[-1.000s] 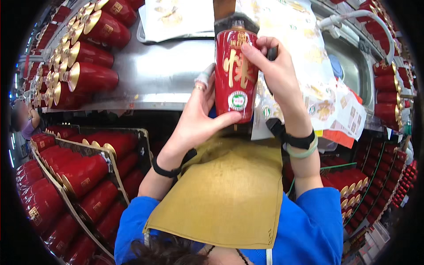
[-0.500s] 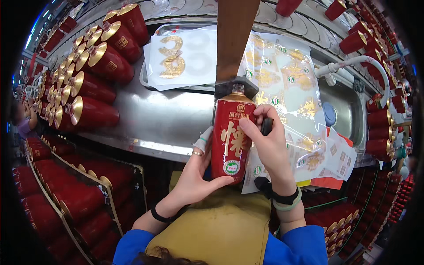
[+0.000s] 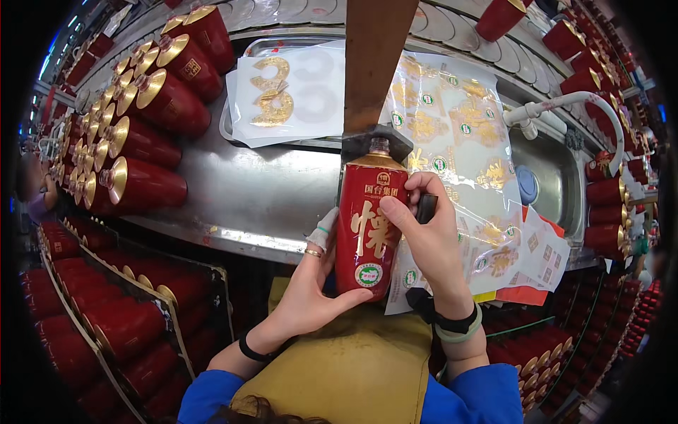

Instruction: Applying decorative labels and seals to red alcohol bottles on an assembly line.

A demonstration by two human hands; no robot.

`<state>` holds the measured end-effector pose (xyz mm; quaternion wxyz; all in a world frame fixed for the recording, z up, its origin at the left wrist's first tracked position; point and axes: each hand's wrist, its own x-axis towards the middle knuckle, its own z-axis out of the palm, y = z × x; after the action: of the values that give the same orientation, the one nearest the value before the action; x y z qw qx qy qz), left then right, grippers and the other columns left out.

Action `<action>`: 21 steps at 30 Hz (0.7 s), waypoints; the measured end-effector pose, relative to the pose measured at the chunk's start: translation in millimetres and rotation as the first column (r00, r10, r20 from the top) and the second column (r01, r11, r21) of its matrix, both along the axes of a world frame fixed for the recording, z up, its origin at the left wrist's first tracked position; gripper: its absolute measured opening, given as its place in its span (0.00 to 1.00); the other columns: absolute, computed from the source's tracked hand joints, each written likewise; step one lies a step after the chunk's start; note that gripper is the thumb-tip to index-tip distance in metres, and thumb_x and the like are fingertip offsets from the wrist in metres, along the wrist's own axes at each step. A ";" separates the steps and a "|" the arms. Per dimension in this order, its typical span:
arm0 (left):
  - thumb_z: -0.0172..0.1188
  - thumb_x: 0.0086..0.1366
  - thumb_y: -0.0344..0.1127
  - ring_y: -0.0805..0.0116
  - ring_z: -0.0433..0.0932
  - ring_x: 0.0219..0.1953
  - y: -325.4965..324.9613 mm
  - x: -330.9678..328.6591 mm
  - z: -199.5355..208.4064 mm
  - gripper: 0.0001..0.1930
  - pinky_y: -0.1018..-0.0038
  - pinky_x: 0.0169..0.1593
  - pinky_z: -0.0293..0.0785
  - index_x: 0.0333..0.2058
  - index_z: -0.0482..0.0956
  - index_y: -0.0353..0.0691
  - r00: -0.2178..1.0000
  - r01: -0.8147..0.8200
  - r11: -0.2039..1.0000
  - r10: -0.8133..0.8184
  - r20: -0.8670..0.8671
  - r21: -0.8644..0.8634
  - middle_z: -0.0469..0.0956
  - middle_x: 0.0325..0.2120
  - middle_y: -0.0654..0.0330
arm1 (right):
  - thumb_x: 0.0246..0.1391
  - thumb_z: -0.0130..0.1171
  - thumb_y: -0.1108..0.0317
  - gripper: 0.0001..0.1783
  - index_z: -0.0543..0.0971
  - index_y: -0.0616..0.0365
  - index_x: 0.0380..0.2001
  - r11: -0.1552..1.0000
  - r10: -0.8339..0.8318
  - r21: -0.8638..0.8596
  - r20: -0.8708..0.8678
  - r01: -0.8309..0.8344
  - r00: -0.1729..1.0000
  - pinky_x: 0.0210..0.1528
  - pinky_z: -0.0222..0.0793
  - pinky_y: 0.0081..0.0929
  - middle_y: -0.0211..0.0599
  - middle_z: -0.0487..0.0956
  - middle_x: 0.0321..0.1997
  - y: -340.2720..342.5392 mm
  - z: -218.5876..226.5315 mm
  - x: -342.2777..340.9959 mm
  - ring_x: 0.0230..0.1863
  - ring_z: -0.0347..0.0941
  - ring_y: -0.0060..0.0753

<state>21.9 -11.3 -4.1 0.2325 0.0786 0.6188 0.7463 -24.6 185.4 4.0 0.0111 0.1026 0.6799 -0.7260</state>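
A dark red bottle (image 3: 367, 265) with a gold shoulder and gold and green-white decals lies tilted in front of me, its neck against a dark grey block (image 3: 392, 136) on a brown upright post. My left hand (image 3: 305, 290) cups its left side and base, thumb across the bottom end; a pale cover wraps one fingertip. My right hand (image 3: 432, 240) rests at the bottle's right side, thumb pressed on the front near the gold decal. Its curled fingers hold a small black object (image 3: 426, 208), whose kind I cannot make out.
Transfer sheets with gold and green decals (image 3: 470, 166) lie right of the post, a white sheet with gold arcs (image 3: 272, 95) on a tray left. Red bottles (image 3: 173, 99) crowd the left side. Behind the sheets sits a sink (image 3: 551, 177) with a white tap (image 3: 565, 102). Crates of bottles (image 3: 134, 328) stand below.
The hands keep nearly the same grip on the bottle. On the line at the back right, the red bottles have shifted toward the right.
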 end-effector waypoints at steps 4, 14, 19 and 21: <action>0.74 0.58 0.24 0.57 0.50 0.77 0.9 -1.1 0.9 0.58 0.59 0.78 0.49 0.76 0.37 0.33 1.000 -0.001 1.000 0.001 0.008 0.005 0.47 0.75 0.48 | 0.57 0.73 0.68 0.19 0.72 0.55 0.43 1.000 -0.003 -0.017 0.010 0.004 1.000 0.32 0.57 0.10 0.17 0.66 0.33 -0.5 0.9 -1.3 0.32 0.59 0.08; 0.74 0.58 0.25 0.57 0.50 0.77 -0.8 5.2 1.3 0.58 0.60 0.78 0.49 0.76 0.37 0.32 1.000 -0.003 1.000 0.003 0.009 0.004 0.47 0.75 0.47 | 0.56 0.74 0.69 0.19 0.72 0.55 0.43 0.999 -0.021 -0.029 0.018 0.022 1.000 0.33 0.59 0.10 0.17 0.65 0.33 -2.7 0.4 3.8 0.32 0.59 0.09; 0.74 0.57 0.24 0.57 0.50 0.77 3.2 1.2 -5.2 0.58 0.60 0.78 0.49 0.75 0.38 0.31 1.000 -0.012 0.998 0.013 -0.027 0.055 0.48 0.75 0.47 | 0.56 0.74 0.67 0.19 0.73 0.57 0.43 1.000 -0.020 0.012 -0.003 0.020 1.000 0.34 0.61 0.13 0.19 0.67 0.34 3.7 -7.7 -1.3 0.32 0.60 0.11; 0.75 0.56 0.24 0.57 0.50 0.77 3.0 4.6 -8.6 0.58 0.60 0.78 0.48 0.75 0.40 0.31 0.997 -0.044 0.998 0.046 -0.062 0.041 0.49 0.75 0.47 | 0.58 0.72 0.67 0.19 0.74 0.60 0.46 0.998 0.023 0.052 0.002 -0.023 1.000 0.39 0.65 0.15 0.23 0.71 0.37 6.5 1.4 2.1 0.36 0.65 0.14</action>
<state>26.5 -8.3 -12.7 0.1944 0.0926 0.6125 0.7605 -22.5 191.8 5.4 0.0173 0.0953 0.6997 -0.7078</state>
